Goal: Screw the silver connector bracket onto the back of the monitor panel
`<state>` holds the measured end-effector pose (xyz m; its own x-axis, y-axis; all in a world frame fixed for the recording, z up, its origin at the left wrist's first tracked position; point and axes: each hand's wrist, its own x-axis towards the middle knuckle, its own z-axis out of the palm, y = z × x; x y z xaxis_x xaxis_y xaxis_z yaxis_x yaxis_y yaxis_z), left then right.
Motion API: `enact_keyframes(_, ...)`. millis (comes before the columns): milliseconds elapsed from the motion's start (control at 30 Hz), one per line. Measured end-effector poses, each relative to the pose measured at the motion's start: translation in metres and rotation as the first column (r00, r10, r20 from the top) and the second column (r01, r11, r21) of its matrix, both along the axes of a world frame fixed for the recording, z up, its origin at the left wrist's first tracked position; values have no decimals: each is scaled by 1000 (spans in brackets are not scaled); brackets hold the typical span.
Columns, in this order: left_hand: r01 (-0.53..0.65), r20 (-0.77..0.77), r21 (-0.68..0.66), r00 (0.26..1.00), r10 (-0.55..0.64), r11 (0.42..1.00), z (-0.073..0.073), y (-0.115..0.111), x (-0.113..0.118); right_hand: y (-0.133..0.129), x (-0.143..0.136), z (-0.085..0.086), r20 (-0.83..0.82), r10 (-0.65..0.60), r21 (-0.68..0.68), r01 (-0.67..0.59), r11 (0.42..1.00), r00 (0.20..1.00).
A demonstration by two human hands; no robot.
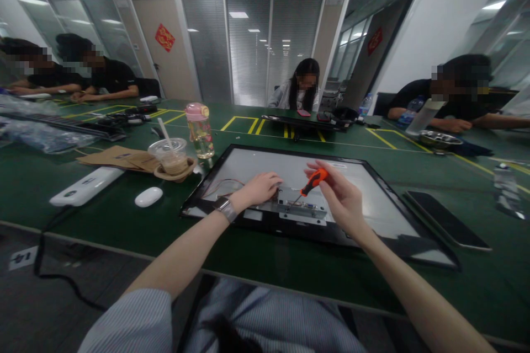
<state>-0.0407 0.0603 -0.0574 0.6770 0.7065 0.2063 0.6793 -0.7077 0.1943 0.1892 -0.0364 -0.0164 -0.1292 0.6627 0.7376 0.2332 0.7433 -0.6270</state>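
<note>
Blue-grey striped sleeve (132, 320) on the left arm sits nearest, just off the edge of a green tabletop with yellow line markings (256, 256). Flat grey-white rectangular panel with a black frame (256, 160) lies on it, right in front of the person. Silvery metal bracket (302, 218) sits near the panel's near edge, with a narrow circuit board (300, 205) along it.

Right hand (343, 196) grips an orange-and-black screwdriver (314, 181) by the handle, tilted, shaft pointing down at the board; can't tell if the tip is seated. Left hand (261, 187), grey-banded wristwatch (226, 208) on the wrist, is palm-down at the bracket's left end, fingers loosely bent; can't tell if it pinches anything. Thin reddish wires (221, 183) run across the panel left of it.

Black flat slab (447, 219) lies just right of the panel. Left side: glossy white oval object (149, 197), long white device with a black cable (86, 186), then brown paper bag (118, 158), clear plastic cup with straw (169, 150) in a brown cardboard holder (178, 172), pink-lidded clear bottle (201, 132).

Far side: thin black panel (304, 122), co-worker in a striped top (285, 94) behind it.
</note>
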Motion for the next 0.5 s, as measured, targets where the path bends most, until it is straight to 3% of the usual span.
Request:
enact_keyframes(233, 2, 7, -1, 1000, -2, 1000, -2, 2, 0, 8, 5, 1, 48, -172, 88, 167, 982, 984)
enact_keyframes(433, -13, -1, -11, 1000, 13, 1000, -1, 0, 1, 0, 3, 4, 2, 41, -13, -41, 999, 999)
enact_keyframes(500, -15, -4, -15, 1000, 15, 1000, -1, 0, 1, -2, 1, 4, -38, 59, -48, -61, 997, 998)
